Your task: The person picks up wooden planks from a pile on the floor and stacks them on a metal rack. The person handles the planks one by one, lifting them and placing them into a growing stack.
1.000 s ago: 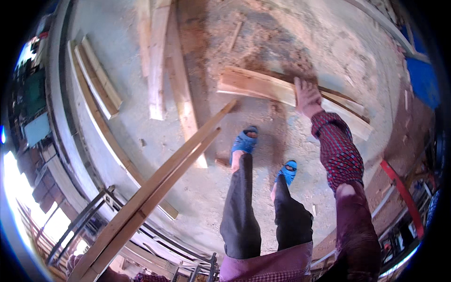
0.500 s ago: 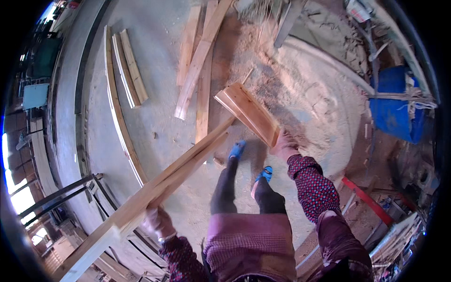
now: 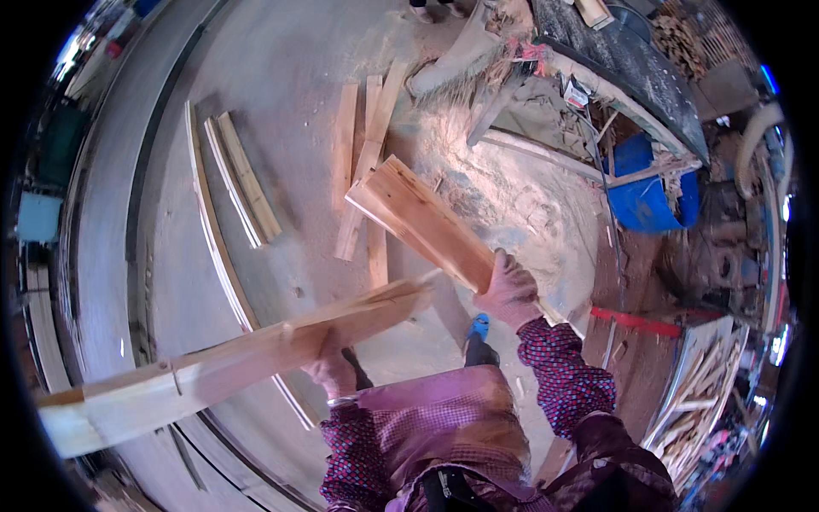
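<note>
A long, pale wooden board [image 3: 230, 367] stretches from the far left toward the middle, held off the floor. My left hand [image 3: 331, 373] is closed on its near edge, close to its right end; part of the fingers is hidden by the wood. In front of me on the right, a shorter reddish-brown board [image 3: 426, 222] slants up and to the left. Gloved, my right hand [image 3: 509, 292] grips its lower right end. Whether this is one board or several stacked, I cannot tell. The tips of the two pieces nearly meet in the view.
Several loose boards [image 3: 243, 179] lie on the concrete floor at left, and crossed planks [image 3: 371, 162] lie ahead. Sawdust [image 3: 520, 205] spreads by a worn bench [image 3: 614, 77]. On the right are a blue barrel [image 3: 653, 183], a red bar [image 3: 636, 322] and offcuts [image 3: 695, 401]. Another person's feet [image 3: 435, 10] show far ahead.
The long board has swung flatter across the left, with my left hand moving right and up. The shorter board has turned to show its broad face. My view has shifted, revealing more of the bench.
</note>
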`<action>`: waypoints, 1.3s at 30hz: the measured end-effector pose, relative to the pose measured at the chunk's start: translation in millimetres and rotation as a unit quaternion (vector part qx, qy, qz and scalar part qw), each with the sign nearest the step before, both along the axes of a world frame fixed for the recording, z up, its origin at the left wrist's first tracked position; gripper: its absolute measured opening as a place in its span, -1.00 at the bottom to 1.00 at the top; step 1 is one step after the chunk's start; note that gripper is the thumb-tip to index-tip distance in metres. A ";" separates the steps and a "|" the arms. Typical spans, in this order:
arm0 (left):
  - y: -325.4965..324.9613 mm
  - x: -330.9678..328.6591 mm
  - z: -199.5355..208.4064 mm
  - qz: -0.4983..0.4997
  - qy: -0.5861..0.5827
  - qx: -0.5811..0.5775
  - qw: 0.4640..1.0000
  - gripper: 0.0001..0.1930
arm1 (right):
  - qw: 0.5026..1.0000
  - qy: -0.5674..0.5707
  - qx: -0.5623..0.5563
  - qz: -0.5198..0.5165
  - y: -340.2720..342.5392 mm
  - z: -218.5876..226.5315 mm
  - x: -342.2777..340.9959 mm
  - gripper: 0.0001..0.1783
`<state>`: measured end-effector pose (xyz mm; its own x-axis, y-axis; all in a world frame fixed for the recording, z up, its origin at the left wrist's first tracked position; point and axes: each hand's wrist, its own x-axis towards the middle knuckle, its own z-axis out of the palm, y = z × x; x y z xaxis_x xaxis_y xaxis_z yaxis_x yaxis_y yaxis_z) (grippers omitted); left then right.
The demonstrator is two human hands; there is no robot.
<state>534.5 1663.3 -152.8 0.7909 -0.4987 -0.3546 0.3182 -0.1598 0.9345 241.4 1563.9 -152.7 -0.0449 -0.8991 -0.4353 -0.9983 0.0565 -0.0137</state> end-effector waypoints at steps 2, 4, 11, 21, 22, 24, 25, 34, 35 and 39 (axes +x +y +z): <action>1.9 26.4 -3.3 -0.090 -0.071 0.046 0.992 -0.32 | 1.000 0.011 0.007 -0.008 9.2 35.3 32.6 -0.12; 11.9 71.2 -20.2 -0.233 -0.278 0.063 0.930 -0.36 | 0.999 0.033 0.025 -0.029 15.6 71.8 76.1 -0.12; -54.7 118.1 46.8 -0.220 0.143 -0.019 0.965 -0.44 | 0.987 -0.029 0.051 -0.151 42.2 104.1 153.6 -0.03; -116.5 103.8 -20.8 -0.321 0.255 0.032 0.912 -0.50 | 0.945 -0.121 0.159 -0.260 22.9 48.8 189.4 0.05; -110.8 115.7 -68.9 -0.474 0.088 -0.038 0.875 -0.55 | 0.942 -0.122 0.165 -0.265 11.1 45.9 196.7 0.03; -110.0 117.6 -135.3 -0.567 0.048 -0.100 0.816 -0.65 | 0.932 -0.152 0.162 -0.286 -5.5 19.2 198.4 0.05; -109.3 116.5 -172.7 -0.585 0.016 -0.084 0.807 -0.67 | 0.929 -0.154 0.163 -0.295 -13.0 -3.1 198.8 0.07; -197.3 64.4 -368.4 -0.785 -0.070 -0.030 0.615 -0.48 | 0.890 -0.250 0.140 -0.355 -72.3 -198.8 161.3 0.19; -193.3 53.0 -402.4 -0.767 -0.013 -0.033 0.640 -0.44 | 0.888 -0.252 0.139 -0.359 -74.9 -210.9 157.5 0.19; -223.7 45.1 -466.0 -0.778 -0.065 0.088 0.619 -0.24 | 0.939 -0.206 0.144 -0.234 -127.5 -242.2 170.0 0.10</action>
